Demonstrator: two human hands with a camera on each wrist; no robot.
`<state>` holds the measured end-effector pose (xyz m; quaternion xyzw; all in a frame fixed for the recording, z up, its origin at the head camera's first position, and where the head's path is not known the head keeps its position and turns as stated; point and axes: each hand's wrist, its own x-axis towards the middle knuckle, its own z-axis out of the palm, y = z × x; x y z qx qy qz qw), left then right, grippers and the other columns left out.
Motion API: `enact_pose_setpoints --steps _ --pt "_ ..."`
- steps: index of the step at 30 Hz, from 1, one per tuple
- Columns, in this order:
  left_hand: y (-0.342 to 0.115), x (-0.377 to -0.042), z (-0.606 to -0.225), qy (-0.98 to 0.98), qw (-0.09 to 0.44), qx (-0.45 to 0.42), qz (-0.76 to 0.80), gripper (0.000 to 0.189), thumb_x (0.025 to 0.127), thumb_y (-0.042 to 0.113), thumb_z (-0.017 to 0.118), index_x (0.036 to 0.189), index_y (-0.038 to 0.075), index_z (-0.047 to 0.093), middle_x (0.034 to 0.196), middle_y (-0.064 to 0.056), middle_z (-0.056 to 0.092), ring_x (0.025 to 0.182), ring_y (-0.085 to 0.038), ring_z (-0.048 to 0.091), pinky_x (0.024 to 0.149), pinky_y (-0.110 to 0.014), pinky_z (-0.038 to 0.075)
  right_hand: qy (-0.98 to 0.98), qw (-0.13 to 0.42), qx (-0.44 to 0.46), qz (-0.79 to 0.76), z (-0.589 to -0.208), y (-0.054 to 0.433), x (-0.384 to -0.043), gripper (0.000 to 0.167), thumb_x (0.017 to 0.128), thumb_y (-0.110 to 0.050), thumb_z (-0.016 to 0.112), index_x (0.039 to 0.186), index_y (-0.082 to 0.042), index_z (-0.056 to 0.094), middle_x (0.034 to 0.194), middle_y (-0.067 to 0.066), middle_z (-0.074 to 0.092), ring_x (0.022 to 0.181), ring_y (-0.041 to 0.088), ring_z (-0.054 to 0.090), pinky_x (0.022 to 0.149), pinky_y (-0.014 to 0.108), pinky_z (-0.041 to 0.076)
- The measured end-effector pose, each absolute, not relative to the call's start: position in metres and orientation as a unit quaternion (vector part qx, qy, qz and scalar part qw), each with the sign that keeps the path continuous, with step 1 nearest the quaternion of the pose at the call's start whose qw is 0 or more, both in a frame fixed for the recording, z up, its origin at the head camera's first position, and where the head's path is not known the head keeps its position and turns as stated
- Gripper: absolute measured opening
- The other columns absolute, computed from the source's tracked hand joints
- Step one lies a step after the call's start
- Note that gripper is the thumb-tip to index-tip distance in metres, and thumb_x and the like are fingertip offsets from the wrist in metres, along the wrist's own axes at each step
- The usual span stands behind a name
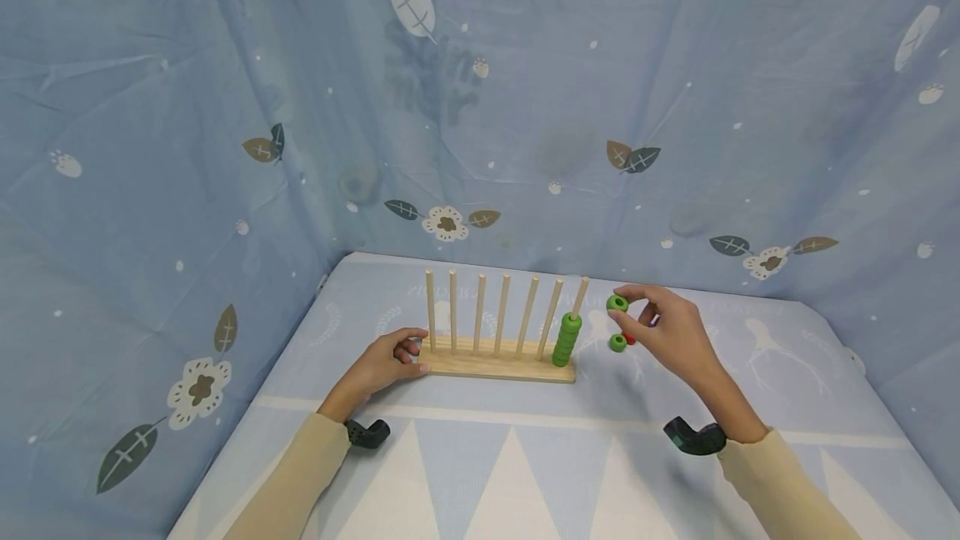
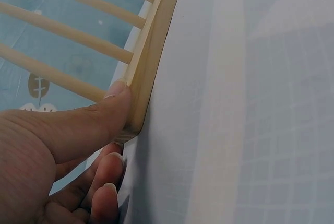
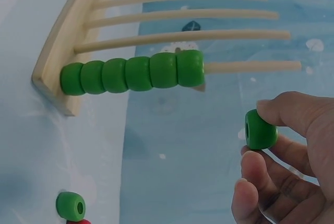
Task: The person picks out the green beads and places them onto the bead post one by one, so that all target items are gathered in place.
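A wooden peg stand [image 1: 495,368] with a row of upright pegs stands on the table. My left hand [image 1: 384,361] grips its left end, thumb on the front of the base. On the rightmost peg sits a stack of several green beads [image 3: 138,74], with bare peg above them; the other pegs carry no beads. To the right of that peg, my right hand [image 1: 667,330] pinches a single green bead [image 3: 265,130] between thumb and fingers. In the right wrist view the bead's hole faces the stand, and the bead is apart from the peg tip.
On the table below my right hand lie a loose green bead [image 3: 67,206] and a red bead [image 3: 79,222], which is partly hidden. A patterned blue cloth [image 1: 525,107] hangs behind the table and along its sides.
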<state>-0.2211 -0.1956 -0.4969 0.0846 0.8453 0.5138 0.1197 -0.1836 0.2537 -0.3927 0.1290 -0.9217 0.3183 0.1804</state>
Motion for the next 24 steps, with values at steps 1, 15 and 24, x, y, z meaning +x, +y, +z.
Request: enact_pose_setpoints --steps 1,15,24 --pt "-0.196 -0.221 -0.497 0.845 0.120 0.085 0.514 0.062 0.086 0.009 0.085 0.141 0.005 0.059 0.110 -0.013 0.058 0.088 -0.023 0.051 0.078 -0.038 0.043 -0.921 0.182 0.130 0.319 -0.392 0.253 -0.184 0.034 0.090 -0.017 0.082 0.122 -0.009 0.072 0.106 0.007 0.071 0.064 0.013 0.057 0.050 0.028 0.043" --pt "-0.198 -0.224 -0.502 0.848 0.114 0.095 0.509 0.061 0.086 0.009 0.085 0.141 0.003 0.059 0.109 -0.012 0.059 0.087 -0.022 0.051 0.077 -0.035 0.044 -0.916 0.192 0.140 0.324 -0.381 0.248 -0.182 0.035 0.091 -0.019 0.081 0.123 -0.009 0.072 0.107 0.008 0.071 0.063 0.010 0.058 0.050 0.027 0.044" --pt "-0.197 -0.224 -0.502 0.849 0.114 0.090 0.509 0.061 0.086 0.009 0.085 0.141 0.005 0.059 0.108 -0.010 0.059 0.087 -0.022 0.052 0.078 -0.035 0.044 -0.910 0.209 0.151 0.324 -0.380 0.246 -0.183 0.034 0.090 -0.016 0.082 0.122 -0.010 0.072 0.106 0.006 0.071 0.063 0.010 0.058 0.050 0.028 0.044"
